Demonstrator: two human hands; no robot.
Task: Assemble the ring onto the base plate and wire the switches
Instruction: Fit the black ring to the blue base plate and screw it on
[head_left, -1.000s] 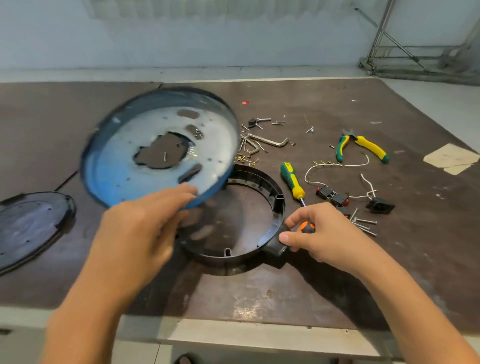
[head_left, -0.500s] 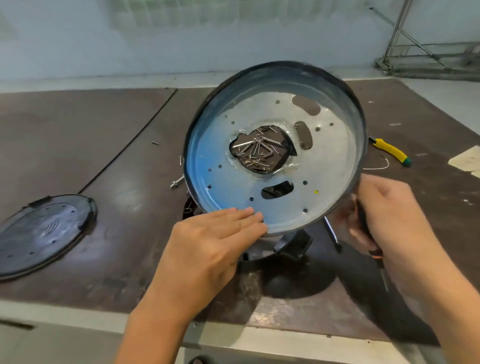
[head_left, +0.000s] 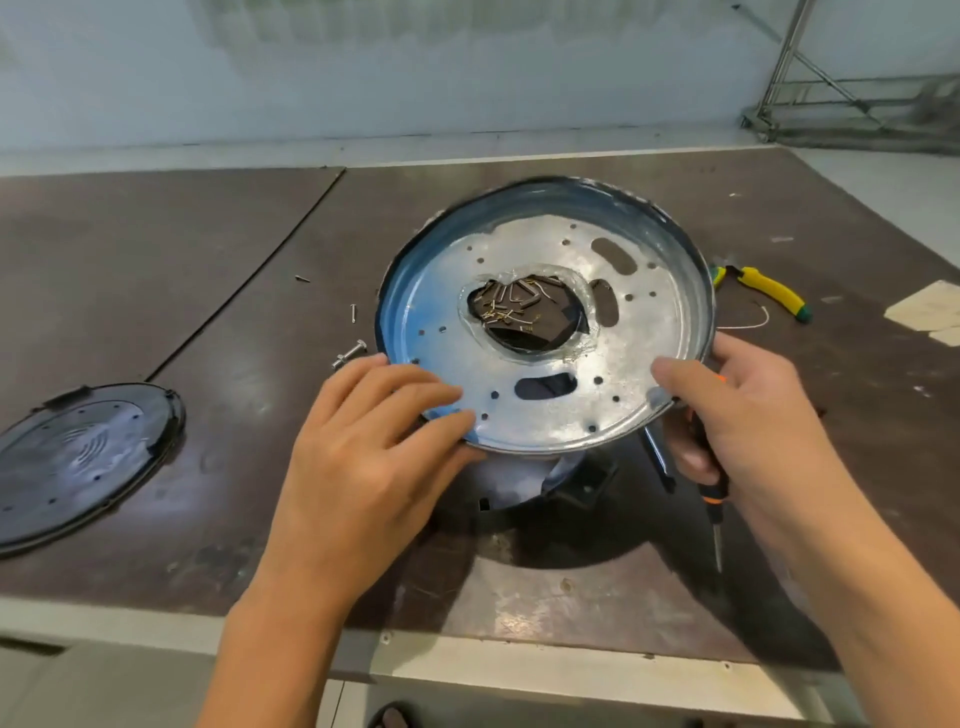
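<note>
The round metal base plate, silver inside with a blue rim wall, hangs tilted just above the black plastic ring. The plate covers most of the ring. My left hand grips the plate's near-left rim, fingers lying on its inner face and thumb under the edge. My right hand presses its thumb on the plate's right rim. Its curled fingers hold a black-and-orange screwdriver below the plate, tip pointing at the table's front. No switches are in view.
A black round cover lies at the left. Loose screws and hex keys show through the plate's centre hole. A bolt lies left of the plate. Yellow-green pliers, a white wire and paper lie at the right.
The plate has swung from the upper left to above the ring and tilted flatter. My right hand picked up the screwdriver and now also steadies the plate's right rim.
</note>
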